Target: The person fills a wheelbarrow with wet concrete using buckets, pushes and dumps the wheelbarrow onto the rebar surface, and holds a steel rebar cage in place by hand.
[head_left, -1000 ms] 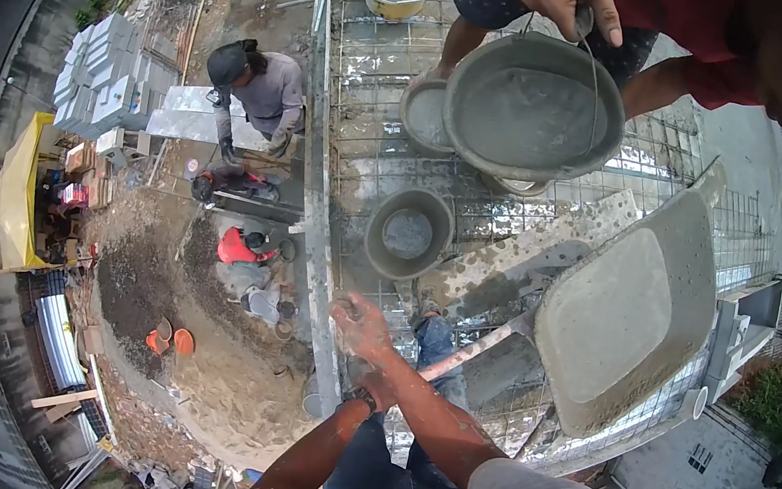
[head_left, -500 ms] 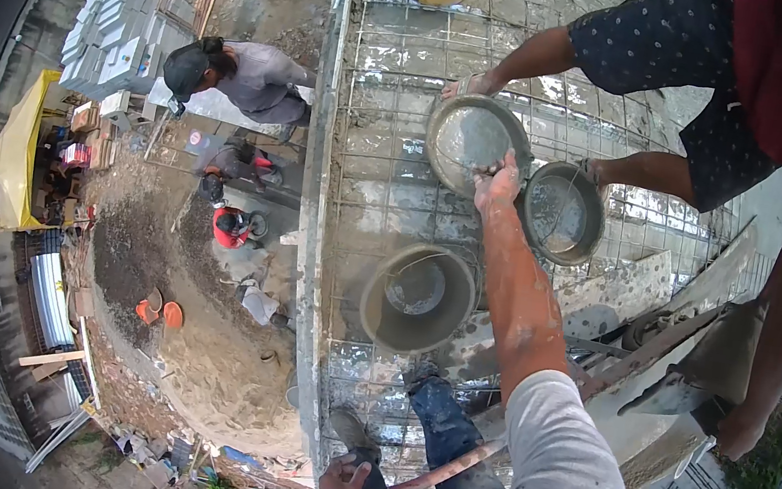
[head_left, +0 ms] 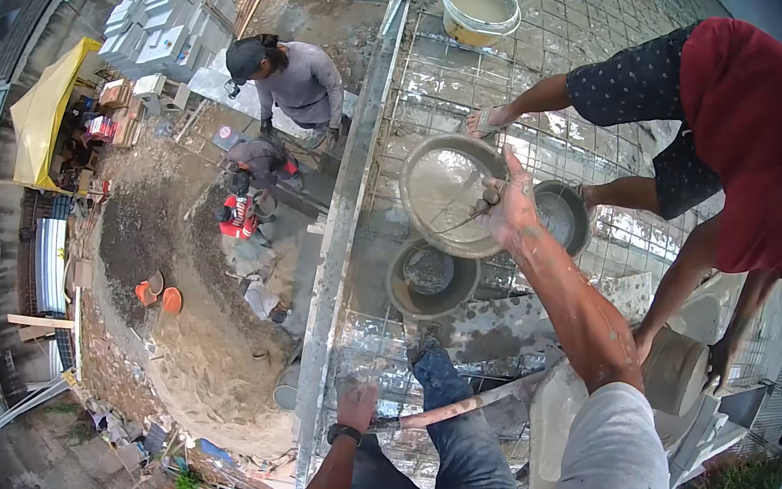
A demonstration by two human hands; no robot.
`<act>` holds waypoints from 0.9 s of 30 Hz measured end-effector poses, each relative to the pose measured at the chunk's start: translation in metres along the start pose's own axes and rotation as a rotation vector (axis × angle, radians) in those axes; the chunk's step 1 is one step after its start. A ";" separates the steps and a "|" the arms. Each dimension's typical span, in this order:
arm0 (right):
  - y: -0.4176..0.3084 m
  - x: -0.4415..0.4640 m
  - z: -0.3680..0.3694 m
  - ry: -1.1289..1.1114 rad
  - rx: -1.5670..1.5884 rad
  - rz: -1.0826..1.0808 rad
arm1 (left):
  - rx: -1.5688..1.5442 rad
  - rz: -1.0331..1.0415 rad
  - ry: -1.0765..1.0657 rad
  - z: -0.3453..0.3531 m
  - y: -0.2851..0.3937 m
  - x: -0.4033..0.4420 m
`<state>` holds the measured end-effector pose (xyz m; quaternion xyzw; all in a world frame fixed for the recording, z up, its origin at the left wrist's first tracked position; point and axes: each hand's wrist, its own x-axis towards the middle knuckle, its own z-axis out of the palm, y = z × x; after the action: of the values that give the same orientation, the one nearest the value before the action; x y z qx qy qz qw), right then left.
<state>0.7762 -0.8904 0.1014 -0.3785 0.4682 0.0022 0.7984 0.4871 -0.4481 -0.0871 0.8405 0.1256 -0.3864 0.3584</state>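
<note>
My right hand has its fingers curled around the thin wire handle of a grey bucket, with the thumb stretched out. The bucket tilts, and wet grey residue coats its inside. Behind my wrist is a second bucket, by the co-worker's foot. Another wide bucket stands on the rebar mesh just below the held one. My left hand, with a dark watch at the wrist, is low near the edge board and the end of a long pole. Its fingers are blurred.
A co-worker in a red shirt bends at the right, hands on a bucket. A white pail of murky liquid stands on the mesh. Left of the edge board, a drop shows several people, sand and stacked blocks.
My right hand has drawn the bucket nearer to me, and the bucket tilts more. My left hand has moved up in view. The co-worker's bucket has shifted, and the whole view has turned somewhat.
</note>
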 end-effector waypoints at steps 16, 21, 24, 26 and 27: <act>-0.014 -0.538 -0.021 -0.077 -0.387 -0.242 | -1.538 -0.613 -0.691 -0.031 0.144 -0.137; 0.007 -0.613 -0.111 0.115 -0.479 -0.129 | -1.425 -0.693 -1.051 0.108 0.088 -0.191; 0.039 -0.612 -0.183 0.119 -0.685 -0.172 | -1.354 -0.676 -1.194 0.175 0.069 -0.204; 0.066 -0.601 -0.243 0.119 -0.646 -0.168 | -1.314 -0.655 -1.259 0.201 0.054 -0.209; 0.075 -0.593 -0.269 0.123 -0.679 -0.135 | -1.299 -0.650 -1.280 0.211 0.048 -0.210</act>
<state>0.2157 -0.7914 0.4267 -0.6518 0.4620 0.0823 0.5958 0.2519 -0.6157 -0.0016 0.0334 0.3220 -0.7066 0.6293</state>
